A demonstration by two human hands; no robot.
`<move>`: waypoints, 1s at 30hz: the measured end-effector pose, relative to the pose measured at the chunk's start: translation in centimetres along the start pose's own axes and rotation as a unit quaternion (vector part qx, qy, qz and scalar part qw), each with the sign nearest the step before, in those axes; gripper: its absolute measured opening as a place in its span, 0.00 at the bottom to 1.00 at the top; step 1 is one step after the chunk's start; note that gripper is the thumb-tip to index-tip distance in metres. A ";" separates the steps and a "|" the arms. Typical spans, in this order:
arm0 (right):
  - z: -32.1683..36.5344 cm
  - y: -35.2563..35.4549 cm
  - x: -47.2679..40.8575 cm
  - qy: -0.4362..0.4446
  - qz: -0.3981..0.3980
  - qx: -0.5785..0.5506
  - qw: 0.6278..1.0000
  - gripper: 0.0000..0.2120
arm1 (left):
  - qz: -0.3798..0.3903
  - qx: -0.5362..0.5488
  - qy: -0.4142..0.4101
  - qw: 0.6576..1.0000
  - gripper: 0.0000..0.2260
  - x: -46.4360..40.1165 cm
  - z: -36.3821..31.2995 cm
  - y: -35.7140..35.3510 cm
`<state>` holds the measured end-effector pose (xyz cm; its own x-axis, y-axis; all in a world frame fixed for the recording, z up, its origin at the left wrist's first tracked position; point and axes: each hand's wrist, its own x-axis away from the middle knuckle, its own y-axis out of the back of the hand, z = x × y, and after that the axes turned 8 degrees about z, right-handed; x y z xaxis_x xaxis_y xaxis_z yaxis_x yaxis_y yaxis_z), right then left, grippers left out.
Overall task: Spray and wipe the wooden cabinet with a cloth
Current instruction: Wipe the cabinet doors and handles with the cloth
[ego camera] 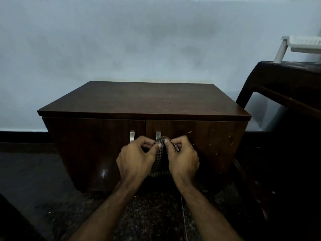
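Two bare forearms reach forward from the bottom edge over a dark speckled floor [152, 214]. The left hand [134, 158] and the right hand [182, 157] meet in front of the cabinet [144, 100], both closed on a checked cloth [159, 160]. Each hand pinches the cloth's upper edge between thumb and fingers, thumbs almost touching at the middle, and the rest of the cloth hangs down between the wrists. The cloth is bunched at the top, with a little of it showing past the right hand's fingers. Just behind the hands stand the cabinet's two closed doors, each with a small metal handle near the centre seam: the left handle [132, 136] shows whole, the right handle [157, 135] is partly covered by the cloth. Pale scratches and flecks mark the right door [213, 136], and a glossy highlight sits low on the left door [93, 150]. The dark brown top is bare. To the right, close beside the cabinet, is a dark table [286, 80] with a white plastic rack [302, 44] on it. A pale bluish wall [139, 40] with smudges rises behind everything, with a dark skirting along its base.
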<state>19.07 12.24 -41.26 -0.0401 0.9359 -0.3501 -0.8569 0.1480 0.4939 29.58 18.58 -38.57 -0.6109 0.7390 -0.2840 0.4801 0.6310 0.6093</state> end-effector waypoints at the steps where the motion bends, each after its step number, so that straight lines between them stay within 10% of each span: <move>1: -0.7 -0.4 0.5 -0.016 0.011 0.001 1.000 0.10 | 0.018 -0.017 0.001 1.000 0.07 0.3 0.5 -0.3; 30: 0.7 0.7 -0.2 0.029 0.090 -0.088 0.992 0.10 | -0.036 0.057 0.056 0.996 0.10 -0.2 2.0 -1.5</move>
<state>18.81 12.36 -40.31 -0.2250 0.9213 -0.3170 -0.9094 -0.0817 0.4077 30.25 17.92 -40.94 -0.7095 0.6640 -0.2362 0.4972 0.7091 0.5000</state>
